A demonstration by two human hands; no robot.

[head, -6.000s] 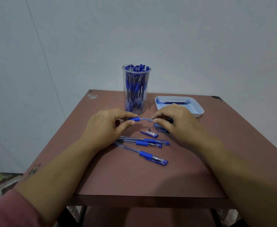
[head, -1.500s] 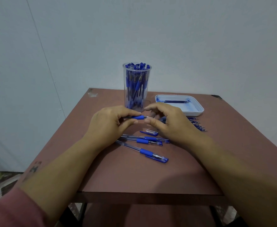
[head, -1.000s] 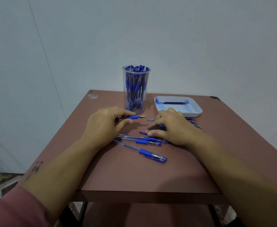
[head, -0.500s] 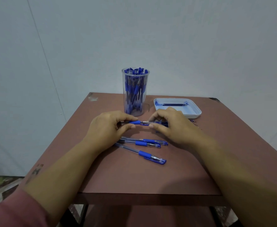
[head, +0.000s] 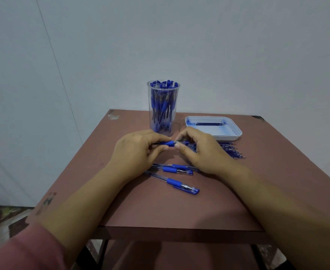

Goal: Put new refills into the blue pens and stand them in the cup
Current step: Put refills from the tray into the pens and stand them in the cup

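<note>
While both hands meet above the middle of the counter [head: 170, 209], the left hand [head: 138, 151] has its grip closed on a pen [head: 169, 143], thumb below and forefinger on top pinching the blue rubber sleeve, with the barrel running back under the palm. The pen lies level, its tip end pointing to three o'clock. There the right hand [head: 201, 151] meets it, its grip narrow, thumb and forefinger pinched on that end of the pen. A short blue piece [head: 186, 142] shows just behind those fingers; I cannot tell whether it is a cap. At twelve o'clock from the hands stands a clear cup [head: 163, 108], upright and packed with blue pens. At two o'clock from the hands sits a shallow white tray [head: 236, 131], stained blue inside, with one dark refill [head: 209, 124] lying along its far side. Just in front of the tray, at three o'clock from the right hand, a row of loose refills [head: 232, 151] lies on the counter, partly hidden by that hand. At six o'clock from the hands lie three more pens: two close together [head: 177, 170], partly under the wrists, and a third [head: 176, 184] nearer the person, capped, its cap end pointing to about four o'clock. A pink sleeve [head: 23, 250] covers the left forearm at the lower edge of the view.
</note>
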